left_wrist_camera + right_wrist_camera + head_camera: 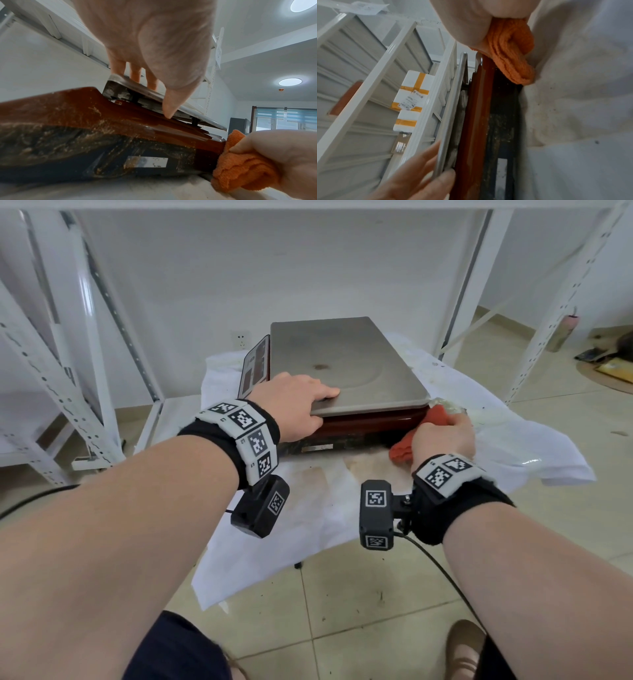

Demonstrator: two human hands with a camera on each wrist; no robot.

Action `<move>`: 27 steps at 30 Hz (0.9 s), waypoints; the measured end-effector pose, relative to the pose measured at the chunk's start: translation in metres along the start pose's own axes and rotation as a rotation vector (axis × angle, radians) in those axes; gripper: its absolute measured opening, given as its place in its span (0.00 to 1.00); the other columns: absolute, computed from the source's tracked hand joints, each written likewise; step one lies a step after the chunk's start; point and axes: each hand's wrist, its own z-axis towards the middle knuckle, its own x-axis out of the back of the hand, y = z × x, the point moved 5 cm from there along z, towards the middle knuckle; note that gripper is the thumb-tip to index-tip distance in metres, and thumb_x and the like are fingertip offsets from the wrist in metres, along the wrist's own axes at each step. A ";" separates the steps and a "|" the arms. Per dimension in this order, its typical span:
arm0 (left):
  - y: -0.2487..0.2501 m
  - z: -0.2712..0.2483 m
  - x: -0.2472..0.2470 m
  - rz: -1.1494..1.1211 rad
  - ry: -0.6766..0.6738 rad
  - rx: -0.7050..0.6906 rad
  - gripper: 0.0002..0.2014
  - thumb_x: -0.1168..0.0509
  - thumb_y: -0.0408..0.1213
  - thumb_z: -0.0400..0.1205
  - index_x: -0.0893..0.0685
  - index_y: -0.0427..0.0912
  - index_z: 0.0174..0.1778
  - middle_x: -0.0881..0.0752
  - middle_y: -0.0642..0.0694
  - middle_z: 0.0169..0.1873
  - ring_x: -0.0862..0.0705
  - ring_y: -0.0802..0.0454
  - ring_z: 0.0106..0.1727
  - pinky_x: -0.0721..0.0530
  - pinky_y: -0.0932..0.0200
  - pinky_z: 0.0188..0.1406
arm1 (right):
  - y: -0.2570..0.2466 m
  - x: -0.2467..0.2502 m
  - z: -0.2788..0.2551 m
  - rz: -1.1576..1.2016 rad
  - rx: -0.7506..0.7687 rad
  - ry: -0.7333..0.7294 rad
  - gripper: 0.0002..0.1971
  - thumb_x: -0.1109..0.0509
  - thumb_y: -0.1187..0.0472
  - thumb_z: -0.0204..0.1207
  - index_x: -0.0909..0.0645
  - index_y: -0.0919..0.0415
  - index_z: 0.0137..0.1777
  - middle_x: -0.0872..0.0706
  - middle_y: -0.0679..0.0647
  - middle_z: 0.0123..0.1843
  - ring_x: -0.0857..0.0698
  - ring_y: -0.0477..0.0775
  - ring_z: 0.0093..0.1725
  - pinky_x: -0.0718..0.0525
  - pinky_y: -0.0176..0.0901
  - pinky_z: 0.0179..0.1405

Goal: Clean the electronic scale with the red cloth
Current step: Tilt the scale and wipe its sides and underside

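The electronic scale (342,364) has a steel platter on a grimy red-brown body (102,121) and stands on a white sheet. My left hand (294,402) holds the platter's near left corner, fingers (135,71) lying on top and thumb under the rim. In the right wrist view the same hand (412,175) pinches the platter edge (452,108). My right hand (442,436) grips the bunched red-orange cloth (404,448) and holds it against the body's near right corner. The cloth (240,169) touches that corner low down, and its folds (513,58) hang from my palm.
A stained, crumpled white sheet (513,440) covers the low stand under the scale. White metal shelving (85,337) stands to the left and behind, another upright (548,337) to the right. Taped white boxes (412,92) sit on a shelf. A cable (445,573) trails over the tiled floor.
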 end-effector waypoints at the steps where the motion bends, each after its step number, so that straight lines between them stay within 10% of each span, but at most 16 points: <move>1: 0.000 0.000 0.000 -0.002 0.001 0.000 0.26 0.41 0.48 0.80 0.36 0.69 0.75 0.30 0.58 0.74 0.31 0.46 0.72 0.25 0.47 0.66 | 0.000 0.000 -0.001 -0.013 0.013 -0.003 0.15 0.47 0.69 0.74 0.23 0.52 0.48 0.13 0.63 0.40 0.17 0.58 0.18 0.19 0.42 0.12; 6: 0.000 0.000 0.000 0.000 0.015 -0.006 0.25 0.41 0.48 0.81 0.36 0.69 0.74 0.31 0.59 0.74 0.31 0.46 0.71 0.24 0.46 0.64 | -0.003 0.007 0.003 -0.204 0.165 -0.069 0.16 0.41 0.69 0.76 0.19 0.55 0.59 0.19 0.56 0.60 0.20 0.52 0.31 0.29 0.19 0.21; 9: 0.001 -0.001 0.001 0.006 0.014 -0.004 0.25 0.41 0.48 0.81 0.36 0.69 0.74 0.31 0.58 0.75 0.31 0.46 0.72 0.25 0.47 0.64 | -0.004 0.012 0.010 -0.224 0.190 -0.077 0.17 0.39 0.61 0.73 0.18 0.49 0.60 0.16 0.59 0.57 0.15 0.60 0.50 0.19 0.35 0.51; 13: 0.002 -0.001 0.002 0.003 0.024 -0.008 0.25 0.40 0.48 0.81 0.35 0.68 0.74 0.29 0.58 0.73 0.30 0.46 0.71 0.25 0.48 0.63 | -0.006 0.008 0.017 -0.211 0.169 -0.073 0.16 0.42 0.62 0.69 0.17 0.46 0.50 0.14 0.62 0.48 0.13 0.61 0.27 0.13 0.44 0.23; 16: 0.002 -0.002 0.002 0.005 0.029 -0.010 0.25 0.40 0.48 0.81 0.34 0.68 0.74 0.28 0.58 0.72 0.29 0.47 0.70 0.24 0.48 0.61 | -0.006 0.003 0.011 -0.235 0.183 -0.064 0.23 0.45 0.62 0.63 0.17 0.43 0.54 0.16 0.59 0.54 0.13 0.63 0.46 0.12 0.54 0.49; 19: 0.002 -0.001 0.002 0.006 0.034 -0.012 0.25 0.40 0.48 0.80 0.34 0.68 0.74 0.28 0.58 0.72 0.29 0.47 0.71 0.24 0.49 0.61 | -0.005 0.007 0.005 -0.338 0.256 -0.053 0.20 0.39 0.68 0.73 0.18 0.53 0.62 0.23 0.58 0.65 0.22 0.59 0.65 0.27 0.44 0.66; 27: 0.002 0.000 0.001 0.002 0.021 -0.011 0.25 0.39 0.48 0.80 0.34 0.67 0.74 0.28 0.57 0.72 0.29 0.46 0.70 0.27 0.49 0.64 | 0.010 -0.010 -0.010 -0.467 0.328 -0.262 0.11 0.35 0.62 0.72 0.19 0.46 0.48 0.17 0.56 0.52 0.16 0.59 0.49 0.22 0.39 0.50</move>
